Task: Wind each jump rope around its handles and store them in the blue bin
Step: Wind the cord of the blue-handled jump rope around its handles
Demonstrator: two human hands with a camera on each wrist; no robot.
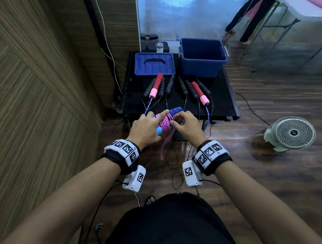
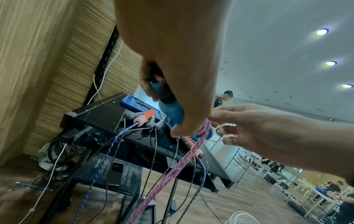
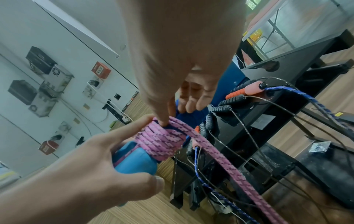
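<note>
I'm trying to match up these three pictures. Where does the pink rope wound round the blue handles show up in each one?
Head view: the pink rope sits at centre, between both hands.
Left wrist view: only its loose tail shows, running from centre down to the lower left.
Right wrist view: the wound coil is at centre, its tail trailing lower right.
Shared landmark: the red-and-pink handle on the black table.
</note>
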